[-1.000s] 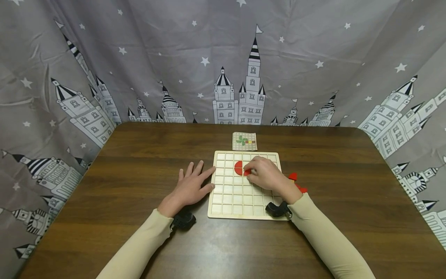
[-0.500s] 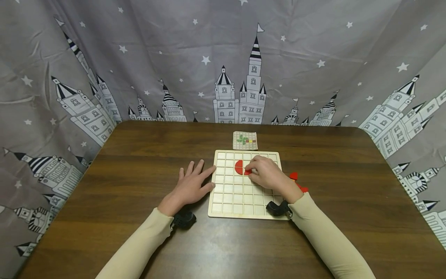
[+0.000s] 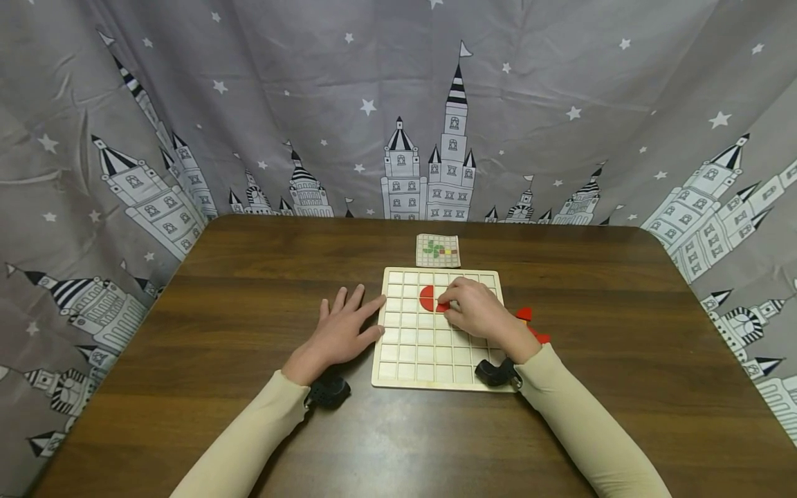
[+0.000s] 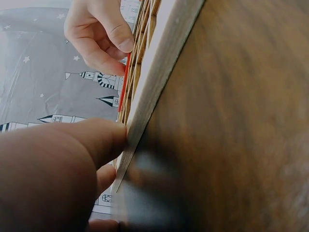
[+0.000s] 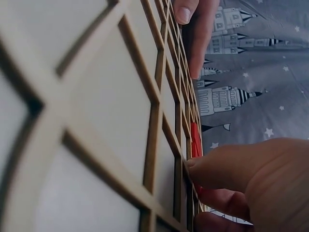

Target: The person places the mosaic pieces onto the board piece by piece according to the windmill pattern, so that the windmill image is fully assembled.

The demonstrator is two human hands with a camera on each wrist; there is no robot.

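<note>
A pale wooden grid board (image 3: 407,354) lies on the table. Two red quarter-circle pieces (image 3: 426,299) sit in its upper cells and make a half circle. My right hand (image 3: 476,309) pinches another red quarter-circle piece (image 3: 442,307) just right of them, low against the grid; its fingers partly hide that piece. In the right wrist view the thumb and fingers of my right hand (image 5: 260,176) are close to the grid bars. My left hand (image 3: 339,334) lies spread on the table, thumb and index fingertip touching the board's left edge, as the left wrist view also shows.
A small pattern card (image 3: 438,250) with a green, red and yellow design lies behind the board. Loose red pieces (image 3: 540,338) lie right of the board, partly behind my right wrist, with a bit of yellow among them. A grey castle-print curtain (image 3: 398,76) hangs behind the table.
Both hands stay almost where they were, and the right fingers keep to the same red piece. The whole head view has shifted very slightly.
</note>
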